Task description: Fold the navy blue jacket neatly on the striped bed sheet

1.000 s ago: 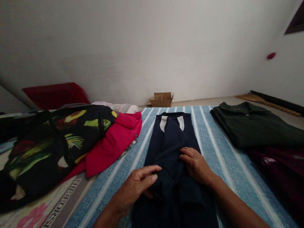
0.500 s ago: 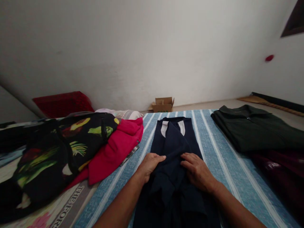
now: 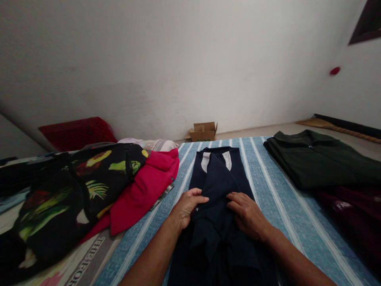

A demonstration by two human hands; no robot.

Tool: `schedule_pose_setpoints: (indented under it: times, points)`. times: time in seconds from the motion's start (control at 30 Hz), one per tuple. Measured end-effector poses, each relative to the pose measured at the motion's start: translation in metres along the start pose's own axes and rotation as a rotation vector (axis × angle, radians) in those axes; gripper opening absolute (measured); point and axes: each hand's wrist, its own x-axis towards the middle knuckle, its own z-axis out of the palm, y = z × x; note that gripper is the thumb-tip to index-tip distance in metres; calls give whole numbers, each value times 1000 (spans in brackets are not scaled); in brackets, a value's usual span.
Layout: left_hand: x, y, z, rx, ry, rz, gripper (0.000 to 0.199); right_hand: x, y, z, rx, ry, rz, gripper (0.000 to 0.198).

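Note:
A navy garment with white panels near its far end (image 3: pixel 218 174) lies folded into a long narrow shape in front of me; it looks like a long-sleeved top with its sleeves laid inward. My left hand (image 3: pixel 187 206) pinches the cloth at its left side, thumb over the top and fingers curled. On the right side, my right hand (image 3: pixel 245 214) has bent fingers closed on the fabric, its thumb hidden. Below the hands the cloth is loosely bunched.
A blue striped sheet (image 3: pixel 269 190) lies underneath. To the left are a black fruit-print garment (image 3: pixel 101 174) and a pink cloth (image 3: pixel 145 186). A folded dark green shirt (image 3: pixel 324 163) rests over a maroon garment (image 3: pixel 354 218) at right. A cardboard box (image 3: pixel 204 133) stands by the wall.
My left hand has shifted slightly and its fingers have curled up more at the garment's left edge, showing a small white mark there. The right hand stays nearly in place.

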Motion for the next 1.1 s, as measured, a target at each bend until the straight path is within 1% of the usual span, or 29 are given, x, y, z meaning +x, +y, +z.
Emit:
schedule_pose_setpoints:
  times: [0.1,0.17,0.23,0.33,0.43,0.5,0.6,0.67,0.77,0.93,1.03,1.1]
  points:
    - [3,0,3,-66,-23,-59,31,0,0,0,-1,-7,5,35]
    - [7,0,5,-96,-33,-89,31,0,1,1,-1,-17,11,35]
    - [12,-1,5,-97,10,-87,35,0,1,1,1,-25,16,36]
    - [17,0,5,-73,80,-72,45,0,1,0,9,-48,19,36]
    - [22,1,5,-28,98,-58,48,1,1,-1,16,-55,22,35]
    - [25,0,5,44,135,-9,42,1,1,-1,20,-47,24,34]
    - [28,-2,5,208,202,144,34,1,1,0,20,-38,18,36]
    - [28,-4,4,300,216,221,33,1,1,0,20,-28,11,35]
    - [24,-6,2,360,200,263,33,1,1,0,22,-21,5,32]
    - [21,-10,-1,366,173,322,38,1,1,-1,22,-33,5,31]
    - [21,-11,-2,462,184,424,43,2,1,-1,20,-50,8,33]
    - [22,-12,-3,534,192,464,42,2,0,-2,17,-63,11,38]
